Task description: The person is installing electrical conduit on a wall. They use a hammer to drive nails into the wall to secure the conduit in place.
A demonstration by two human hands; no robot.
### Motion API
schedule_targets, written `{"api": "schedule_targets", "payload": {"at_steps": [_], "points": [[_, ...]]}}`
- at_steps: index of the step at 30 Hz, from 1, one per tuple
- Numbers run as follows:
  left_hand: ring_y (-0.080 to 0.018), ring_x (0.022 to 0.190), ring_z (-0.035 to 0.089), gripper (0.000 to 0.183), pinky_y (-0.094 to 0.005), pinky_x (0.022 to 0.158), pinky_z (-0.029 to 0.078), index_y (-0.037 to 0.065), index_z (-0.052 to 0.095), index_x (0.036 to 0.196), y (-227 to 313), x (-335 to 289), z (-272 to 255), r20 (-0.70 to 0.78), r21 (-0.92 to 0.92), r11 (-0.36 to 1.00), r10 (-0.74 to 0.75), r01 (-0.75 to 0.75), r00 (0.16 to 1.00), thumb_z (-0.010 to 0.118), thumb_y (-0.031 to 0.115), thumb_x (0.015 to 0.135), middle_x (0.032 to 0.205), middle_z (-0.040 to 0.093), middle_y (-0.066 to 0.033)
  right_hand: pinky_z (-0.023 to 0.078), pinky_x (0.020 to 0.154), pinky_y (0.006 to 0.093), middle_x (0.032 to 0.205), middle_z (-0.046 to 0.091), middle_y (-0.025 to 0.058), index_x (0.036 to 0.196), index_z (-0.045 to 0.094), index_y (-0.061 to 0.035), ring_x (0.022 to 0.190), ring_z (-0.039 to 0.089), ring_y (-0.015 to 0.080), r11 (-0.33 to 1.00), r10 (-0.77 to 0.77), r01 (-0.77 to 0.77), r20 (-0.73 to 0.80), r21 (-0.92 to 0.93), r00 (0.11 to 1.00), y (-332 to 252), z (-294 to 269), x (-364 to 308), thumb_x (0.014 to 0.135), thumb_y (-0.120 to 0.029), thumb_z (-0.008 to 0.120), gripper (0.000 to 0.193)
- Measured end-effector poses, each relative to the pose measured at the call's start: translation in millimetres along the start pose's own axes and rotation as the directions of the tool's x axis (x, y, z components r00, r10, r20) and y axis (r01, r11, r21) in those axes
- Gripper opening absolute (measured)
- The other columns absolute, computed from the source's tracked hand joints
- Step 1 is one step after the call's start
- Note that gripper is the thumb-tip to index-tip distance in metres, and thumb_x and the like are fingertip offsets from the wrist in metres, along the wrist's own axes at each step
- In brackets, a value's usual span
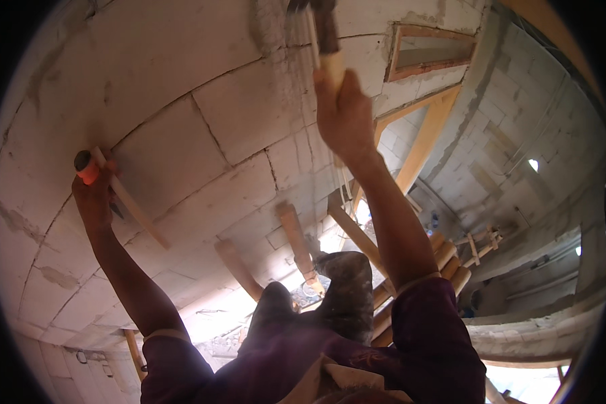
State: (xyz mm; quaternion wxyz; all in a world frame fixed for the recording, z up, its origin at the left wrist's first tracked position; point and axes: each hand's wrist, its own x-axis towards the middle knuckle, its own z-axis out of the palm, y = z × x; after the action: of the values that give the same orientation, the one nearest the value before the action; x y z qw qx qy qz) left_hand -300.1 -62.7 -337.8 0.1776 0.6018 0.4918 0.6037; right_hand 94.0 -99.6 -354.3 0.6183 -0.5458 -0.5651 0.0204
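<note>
Raised against the block wall, my right hand is closed round the wooden handle of a hammer. The hammer's dark head is cut off by the upper edge and slightly blurred. Farther left, my left hand grips an orange tool with a dark round end. A dark tip shows below the fingers, but the tool's exact kind is unclear. A thin wooden strip slants down beside that hand; whether the fingers hold it too cannot be told. Both arms reach up, well apart.
A wood-framed opening sits in the wall at upper right, above a slanted timber. Wooden beams stick out by my knees. Stacked round timbers lie at the right. Bright, littered ground shows far below.
</note>
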Motion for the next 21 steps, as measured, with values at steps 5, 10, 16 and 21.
{"api": "schedule_targets", "payload": {"at_steps": [5,10,16,21], "points": [[-0.0041,0.053,0.047,0.021,-0.0203,0.044,0.033,0.005,0.063,0.093,-9,5,3,-0.011,-0.055,0.998,0.038,-0.039,0.999,0.071,0.021,0.082,0.072,0.063,-0.0009,0.049,0.060,0.0487,0.070,0.061,0.0287,0.090,0.049,0.0043,0.070,0.063,0.0464,0.983,-0.004,0.003,-0.008,-0.183,1.000,35,23,10,0.097,-0.041,0.051,0.046],[-0.0037,0.053,0.047,0.018,-0.0197,0.045,0.033,0.006,0.065,0.093,-7,4,4,-0.024,0.034,0.999,0.024,-0.023,0.999,0.069,0.021,0.082,0.072,0.063,0.0006,0.049,0.059,0.0479,0.070,0.061,0.0283,0.088,0.050,0.0041,0.069,0.063,0.0464,0.967,0.104,-0.080,0.088,-0.243,0.991,59,29,-22,0.096,-0.041,0.052,0.046],[-0.0031,0.057,0.048,0.025,-0.0187,0.046,0.031,0.006,0.063,0.101,-14,4,-2,-0.006,-0.011,0.999,0.053,-0.053,0.999,0.069,0.022,0.084,0.076,0.064,0.0007,0.047,0.053,0.0473,0.065,0.060,0.0272,0.090,0.048,0.0051,0.063,0.062,0.0462,0.998,-0.042,0.046,-0.071,0.050,0.997,7,7,-1,0.096,-0.037,0.053,0.043],[-0.0026,0.058,0.048,0.025,-0.0188,0.047,0.032,0.007,0.064,0.102,-13,5,2,-0.019,0.031,0.999,0.039,-0.039,0.999,0.069,0.022,0.083,0.076,0.064,0.0007,0.049,0.052,0.0405,0.071,0.063,0.0241,0.088,0.049,0.0031,0.069,0.066,0.0420,0.891,0.160,-0.079,0.146,-0.447,0.976,76,23,-33,0.096,-0.034,0.056,0.039]]}}
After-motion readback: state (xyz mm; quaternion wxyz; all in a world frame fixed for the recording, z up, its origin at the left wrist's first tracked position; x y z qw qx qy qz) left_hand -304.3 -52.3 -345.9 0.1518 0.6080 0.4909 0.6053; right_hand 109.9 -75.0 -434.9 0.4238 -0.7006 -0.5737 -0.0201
